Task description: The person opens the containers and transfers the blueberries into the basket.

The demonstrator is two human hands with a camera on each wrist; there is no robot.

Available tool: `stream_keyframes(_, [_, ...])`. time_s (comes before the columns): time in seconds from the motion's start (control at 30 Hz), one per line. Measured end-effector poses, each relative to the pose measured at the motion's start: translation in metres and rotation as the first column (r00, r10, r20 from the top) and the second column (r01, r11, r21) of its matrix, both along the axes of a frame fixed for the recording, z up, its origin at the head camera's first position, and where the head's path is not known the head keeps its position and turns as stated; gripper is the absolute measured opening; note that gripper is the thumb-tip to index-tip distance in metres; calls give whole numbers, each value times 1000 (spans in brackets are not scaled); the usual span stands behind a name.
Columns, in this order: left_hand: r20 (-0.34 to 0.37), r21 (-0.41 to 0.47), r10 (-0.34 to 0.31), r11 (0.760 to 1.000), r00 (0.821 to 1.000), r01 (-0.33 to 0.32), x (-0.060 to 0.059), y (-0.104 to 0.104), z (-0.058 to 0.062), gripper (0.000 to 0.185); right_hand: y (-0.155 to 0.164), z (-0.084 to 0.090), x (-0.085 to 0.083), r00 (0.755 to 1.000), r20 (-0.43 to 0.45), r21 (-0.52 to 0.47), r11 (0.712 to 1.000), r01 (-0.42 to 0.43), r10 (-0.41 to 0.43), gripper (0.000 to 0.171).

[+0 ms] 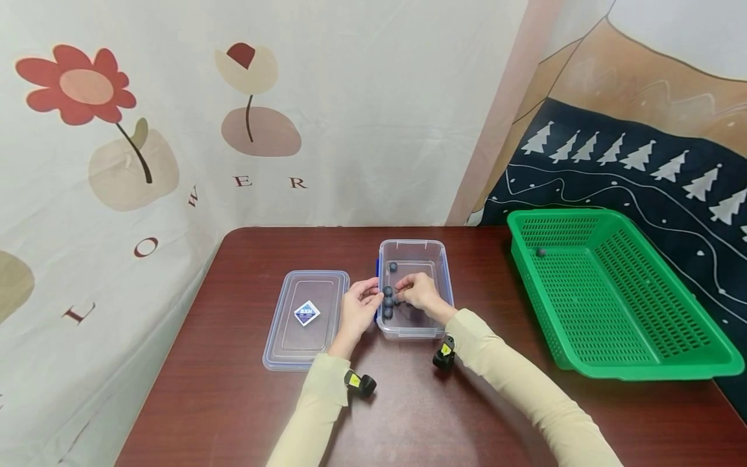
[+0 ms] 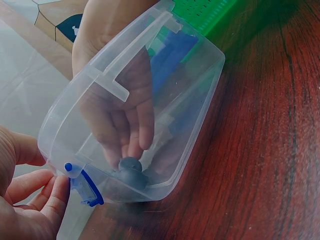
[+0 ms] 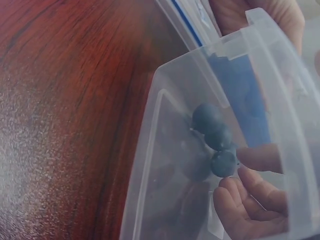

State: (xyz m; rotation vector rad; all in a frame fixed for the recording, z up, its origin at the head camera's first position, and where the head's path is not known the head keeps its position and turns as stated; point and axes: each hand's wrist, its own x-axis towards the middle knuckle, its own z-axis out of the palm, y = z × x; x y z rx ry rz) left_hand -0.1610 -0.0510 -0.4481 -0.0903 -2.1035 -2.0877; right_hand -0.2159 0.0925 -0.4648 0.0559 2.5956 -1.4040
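A clear plastic box (image 1: 413, 334) stands lidless on the table. Along its left wall lie several dark round balls (image 1: 388, 303) that look like blueberries, and one sits farther back. My right hand (image 1: 421, 292) reaches inside, its thumb and fingertips pinching a dark ball (image 3: 223, 163) at the end of the row. With thumb and fingers, my left hand (image 1: 360, 310) holds the box's left side by the blue latch (image 2: 87, 187). The clear lid (image 1: 306, 292), with a blue and white diamond sticker, lies flat to the left.
On the right, a large green basket (image 1: 613, 318) with slotted walls stands on the table (image 1: 397, 415), one dark ball (image 1: 541, 252) near its back left corner. Behind the table hangs a printed curtain (image 1: 373, 117).
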Motion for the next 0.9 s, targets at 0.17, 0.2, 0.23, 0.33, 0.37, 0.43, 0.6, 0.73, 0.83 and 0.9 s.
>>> stream_keyframes(0.17, [-3, -10, -1, 1000, 1000, 1, 0, 0, 0, 31, 0, -4, -1, 1000, -1, 81, 997, -17, 17, 14])
stream_keyframes(0.2, [-4, -11, -1, 1000, 1000, 1, 0, 0, 0, 31, 0, -4, -1, 1000, 0, 92, 996, -20, 20, 14])
stream_keyframes(0.23, [-5, -12, -1, 1000, 1000, 1, 0, 0, 0, 31, 0, -4, -2, 1000, -3, 104, 994, -23, 23, 13])
stream_keyframes(0.33, [-7, -10, -3, 1000, 1000, 3, 0, 0, 0, 31, -1, -4, -2, 1000, 0, 113, 993, -28, 28, 12])
stream_keyframes(0.37, [-7, -8, -3, 1000, 1000, 3, 0, 0, 0, 31, -1, -5, -2, 1000, -1, 115, 993, -29, 29, 12])
stream_keyframes(0.43, [-10, -8, -3, 1000, 1000, 3, 0, 0, 0, 31, -1, -5, -2, 1000, -2, 117, 993, -29, 30, 12])
stream_keyframes(0.6, [-12, -5, -4, 1000, 1000, 4, 0, 0, 0, 32, 1, -4, -2, 1000, -2, 107, 994, -23, 24, 11])
stream_keyframes(0.73, [-13, -2, 0, 1000, 1000, 0, 0, 0, 0, 32, 4, 1, -2, 1000, -12, 66, 998, -13, 14, 10])
stream_keyframes(0.83, [-12, 2, 5, 1000, 1000, -5, 0, 0, 0, 32, 8, 8, -3, 999, -39, 46, 999, -13, 15, 10])
stream_keyframes(0.9, [-11, -1, 8, 1000, 1000, -8, 0, 0, 0, 32, 12, 15, -5, 998, -54, 31, 999, -14, 15, 10])
